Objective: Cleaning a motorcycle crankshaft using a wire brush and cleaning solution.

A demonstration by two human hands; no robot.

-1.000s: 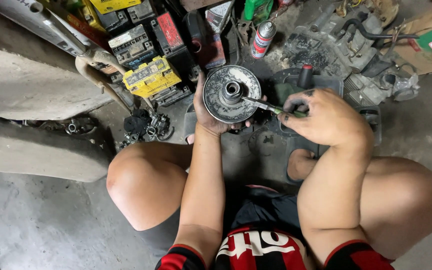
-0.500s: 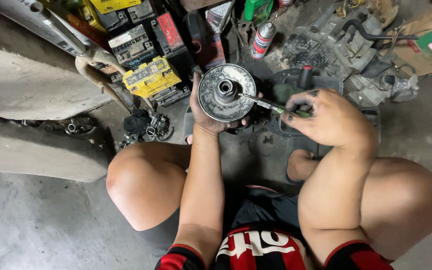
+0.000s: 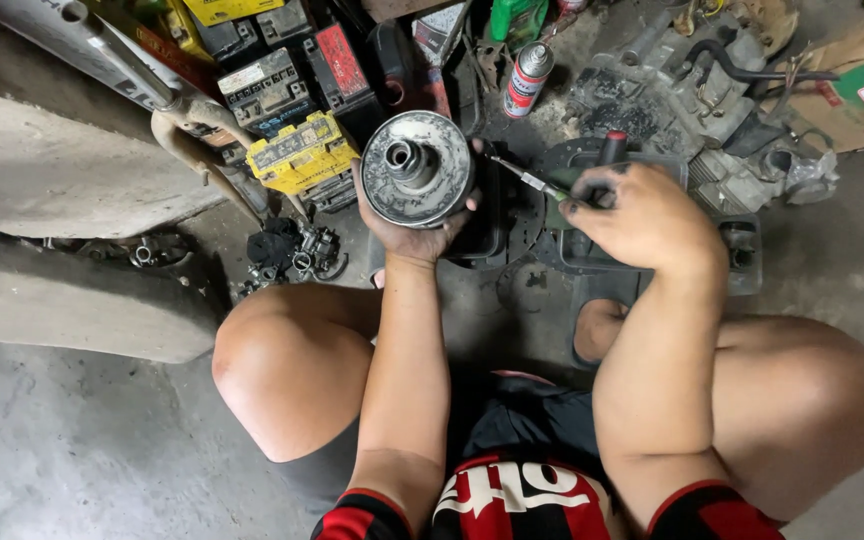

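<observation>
Left hand (image 3: pixel 414 235): my grip is clamped under the round metal pulley (image 3: pixel 418 170), raised above the floor (image 3: pixel 72 450)
Right hand (image 3: pixel 642 215): grip closed around a green-handled screwdriver (image 3: pixel 532 181); tip just beside the pulley's rim

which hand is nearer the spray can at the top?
Right. The right hand, holding a green-handled screwdriver, sits just below and right of the spray can. The left hand cups the round metal pulley, further off to the can's lower left.

Stained concrete floor (image 3: pixel 72 470) carries old batteries (image 3: pixel 297 150) at eleven o'clock, a spray can (image 3: pixel 526 80) at twelve, engine parts (image 3: pixel 712 100) at one.
</observation>
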